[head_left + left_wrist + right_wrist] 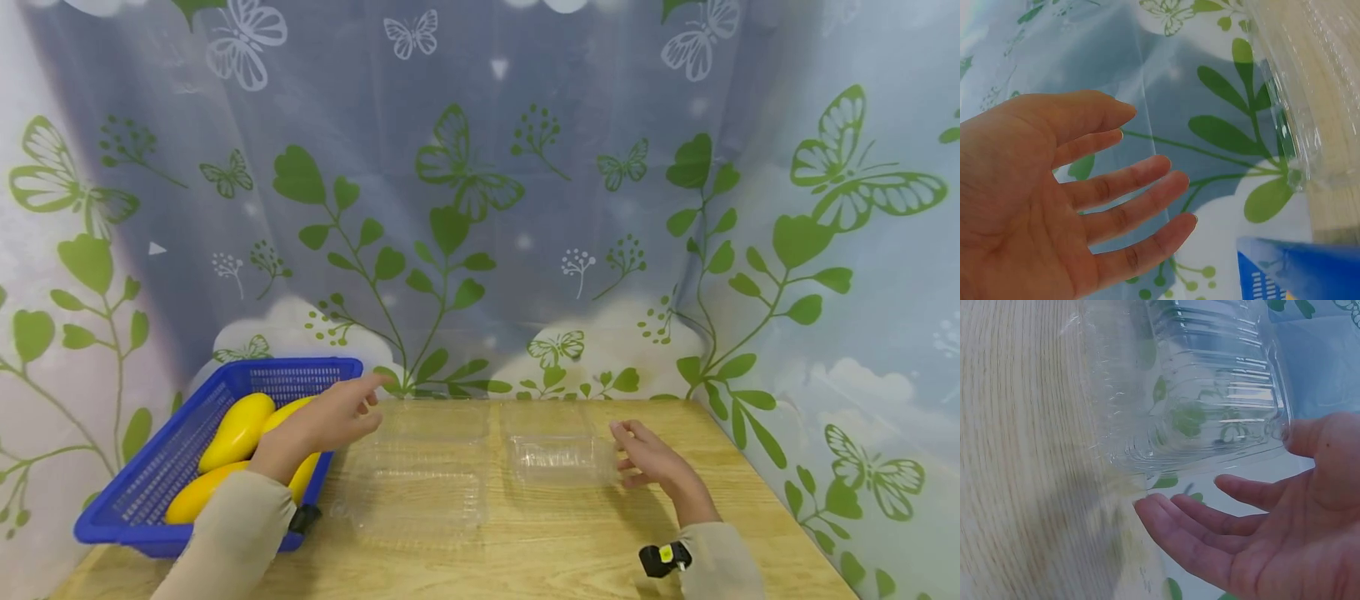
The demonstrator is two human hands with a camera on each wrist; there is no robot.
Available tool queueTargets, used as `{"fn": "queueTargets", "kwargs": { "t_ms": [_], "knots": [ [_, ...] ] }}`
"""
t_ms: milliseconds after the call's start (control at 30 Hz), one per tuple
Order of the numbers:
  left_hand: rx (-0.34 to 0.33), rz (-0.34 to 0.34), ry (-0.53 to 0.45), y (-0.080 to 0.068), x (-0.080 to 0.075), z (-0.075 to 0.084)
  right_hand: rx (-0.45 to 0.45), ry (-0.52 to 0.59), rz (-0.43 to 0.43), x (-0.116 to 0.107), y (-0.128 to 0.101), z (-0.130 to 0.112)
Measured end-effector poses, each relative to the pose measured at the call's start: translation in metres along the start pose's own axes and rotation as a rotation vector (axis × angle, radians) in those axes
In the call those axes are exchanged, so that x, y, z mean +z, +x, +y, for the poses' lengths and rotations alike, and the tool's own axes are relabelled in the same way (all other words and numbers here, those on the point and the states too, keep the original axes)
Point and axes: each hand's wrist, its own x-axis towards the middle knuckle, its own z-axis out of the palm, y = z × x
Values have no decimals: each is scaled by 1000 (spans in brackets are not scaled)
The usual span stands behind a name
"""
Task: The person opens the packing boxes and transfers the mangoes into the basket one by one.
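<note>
Above the right rim of a blue plastic basket (348, 365), my left hand (330, 421) holds nothing, its fingers loosely extended and spread in the left wrist view. Several yellow mangoes (237, 431) lie in that basket, partly hidden by my left forearm. On the wooden table to its right lies an opened clear plastic clamshell box (420, 500). A second clear clamshell box (562, 458) lies further right, also opened. At its right end is my right hand (651, 457); in the right wrist view the thumb (1302, 437) seems to touch the rim while the other fingers stay apart from it.
The wooden table (540, 550) ends at the back against a hanging cloth (480, 275) printed with butterflies and leaves. More of this cloth encloses the left and right sides. A small black device (663, 558) sits on my right wrist.
</note>
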Motion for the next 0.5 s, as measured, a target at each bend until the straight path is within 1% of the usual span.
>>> {"fn": "queueTargets", "kwargs": {
  "t_ms": [167,333,433,500],
  "knots": [
    [22,9,4,-1,8,5,-38,-29,27,0,-2,-5],
    [41,12,10,0,17,11,-84,-88,50,-1,-3,-10],
    [57,16,17,-1,22,14,-108,-149,74,-1,-4,-11],
    [60,31,34,-1,27,16,-121,-198,97,-1,-4,-12]
  ]
}}
